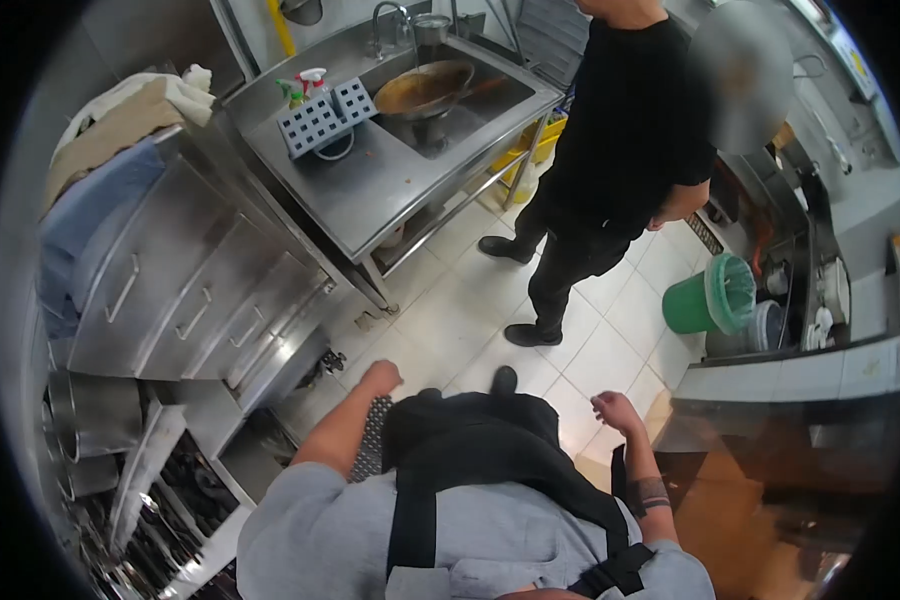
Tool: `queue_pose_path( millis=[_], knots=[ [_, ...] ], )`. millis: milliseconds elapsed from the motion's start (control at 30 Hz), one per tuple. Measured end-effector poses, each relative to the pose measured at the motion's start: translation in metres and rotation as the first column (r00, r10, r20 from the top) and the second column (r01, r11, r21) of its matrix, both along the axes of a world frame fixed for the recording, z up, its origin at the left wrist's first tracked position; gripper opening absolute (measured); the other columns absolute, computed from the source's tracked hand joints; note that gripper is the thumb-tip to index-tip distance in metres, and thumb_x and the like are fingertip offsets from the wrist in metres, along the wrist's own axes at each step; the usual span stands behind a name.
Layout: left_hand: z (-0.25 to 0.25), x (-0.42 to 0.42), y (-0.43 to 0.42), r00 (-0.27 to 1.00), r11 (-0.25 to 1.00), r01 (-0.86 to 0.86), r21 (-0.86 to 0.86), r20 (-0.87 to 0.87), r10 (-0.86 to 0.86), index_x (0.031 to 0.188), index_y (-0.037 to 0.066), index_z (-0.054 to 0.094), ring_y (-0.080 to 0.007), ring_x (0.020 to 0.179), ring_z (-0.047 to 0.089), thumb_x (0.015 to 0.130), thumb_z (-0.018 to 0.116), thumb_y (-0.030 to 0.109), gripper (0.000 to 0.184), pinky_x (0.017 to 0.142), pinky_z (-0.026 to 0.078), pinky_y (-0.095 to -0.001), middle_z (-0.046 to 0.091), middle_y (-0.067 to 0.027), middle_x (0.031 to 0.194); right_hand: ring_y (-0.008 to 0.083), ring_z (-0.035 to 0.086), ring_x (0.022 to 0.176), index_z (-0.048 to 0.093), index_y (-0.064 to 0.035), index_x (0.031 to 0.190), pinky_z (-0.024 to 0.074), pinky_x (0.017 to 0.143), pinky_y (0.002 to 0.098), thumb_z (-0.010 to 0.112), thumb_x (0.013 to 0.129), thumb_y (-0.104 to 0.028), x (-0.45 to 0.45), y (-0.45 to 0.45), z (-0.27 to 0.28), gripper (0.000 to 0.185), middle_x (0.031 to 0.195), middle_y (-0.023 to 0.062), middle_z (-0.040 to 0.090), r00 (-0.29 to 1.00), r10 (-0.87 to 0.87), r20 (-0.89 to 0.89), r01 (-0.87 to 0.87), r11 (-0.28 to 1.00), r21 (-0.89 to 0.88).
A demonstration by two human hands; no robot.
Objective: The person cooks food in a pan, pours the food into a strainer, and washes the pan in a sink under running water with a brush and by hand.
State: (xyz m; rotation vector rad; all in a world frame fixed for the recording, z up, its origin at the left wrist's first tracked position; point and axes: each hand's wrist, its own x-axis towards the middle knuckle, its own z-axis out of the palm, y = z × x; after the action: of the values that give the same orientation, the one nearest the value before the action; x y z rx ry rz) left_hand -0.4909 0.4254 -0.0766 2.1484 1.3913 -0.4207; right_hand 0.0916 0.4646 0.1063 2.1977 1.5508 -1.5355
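Observation:
Over the floor at the lower centre, my left hand (381, 378) is closed into a loose fist, with nothing visible in it. It hangs beside a dark perforated mat (372, 440) and the front of my black apron (480, 440). My right hand (615, 410) hovers to the right of the apron, fingers slightly curled and apart, holding nothing. Neither hand touches any object. Another person in black clothes (610, 110) stands ahead of me, near the steel sink counter (370, 190).
A large brown-stained pan (423, 90) sits in the sink, beside a grey perforated rack (315, 125) and spray bottles. Steel drawers (185, 290) with cloths on top (120, 150) stand left. A green bin (705, 300) is at right, near a brown surface (740, 500).

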Motion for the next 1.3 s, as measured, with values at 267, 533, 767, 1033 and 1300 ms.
queue_pose_path(
  millis=[267,533,767,1033,1300],
  knots=[
    [0.079,0.072,0.025,0.353,0.383,-0.921,-0.071,0.264,0.898,0.096,0.004,0.068,-0.0407,0.099,0.066,0.091,0.059,0.026,0.025,0.087,0.053,-0.0467,0.07,-0.0216,0.101,0.0379,0.067,0.087,0.069,-0.0006,0.097,0.0517,0.081,0.0431,0.057,0.094,-0.037,-0.069,0.205,-0.012,0.039,0.093,0.0217,0.07,0.834,0.545,-0.084,-0.514,0.824,0.24],
    [0.078,0.085,0.024,0.199,0.213,-0.975,-0.067,0.173,0.965,0.093,0.007,0.068,-0.0412,0.09,0.067,0.096,0.057,0.029,0.025,0.078,0.054,-0.0472,0.071,-0.0198,0.092,0.0154,0.066,0.082,0.071,-0.0013,0.096,0.053,0.075,0.0315,0.06,0.097,-0.031,-0.27,0.369,0.064,0.031,0.086,0.0064,0.071,0.547,0.646,-0.533,-0.625,0.738,0.254],
    [0.162,0.046,0.18,0.38,0.452,-0.892,-0.027,0.499,0.779,0.08,0.008,0.063,-0.0383,0.075,0.065,0.095,0.062,0.038,0.033,0.067,0.051,-0.047,0.065,-0.0177,0.076,0.0176,0.068,0.085,0.069,0.0011,0.103,0.0549,0.08,0.0327,0.06,0.099,-0.026,-0.418,0.522,0.126,0.029,0.095,0.0098,0.072,0.513,0.335,-0.791,-0.391,0.911,0.133],
    [0.254,0.013,0.362,0.402,0.629,-0.777,0.019,0.784,0.472,0.09,0.007,0.065,-0.0349,0.08,0.065,0.094,0.063,0.026,0.019,0.069,0.052,-0.0443,0.067,-0.0111,0.086,0.0228,0.067,0.094,0.062,0.0017,0.113,0.0538,0.085,0.0359,0.05,0.101,-0.024,-0.517,0.695,0.171,0.031,0.107,0.014,0.069,0.477,0.253,-0.842,-0.263,0.955,0.138],
    [0.243,0.014,0.529,0.391,0.527,-0.825,0.203,0.879,0.274,0.101,0.007,0.069,-0.0352,0.084,0.066,0.091,0.063,0.014,0.014,0.074,0.054,-0.0441,0.066,-0.0117,0.095,0.0281,0.066,0.101,0.061,0.0053,0.114,0.0552,0.093,0.0394,0.053,0.099,-0.018,-0.596,0.869,0.116,0.028,0.106,0.0166,0.067,0.673,0.21,-0.71,-0.196,0.975,0.103]
  ],
)
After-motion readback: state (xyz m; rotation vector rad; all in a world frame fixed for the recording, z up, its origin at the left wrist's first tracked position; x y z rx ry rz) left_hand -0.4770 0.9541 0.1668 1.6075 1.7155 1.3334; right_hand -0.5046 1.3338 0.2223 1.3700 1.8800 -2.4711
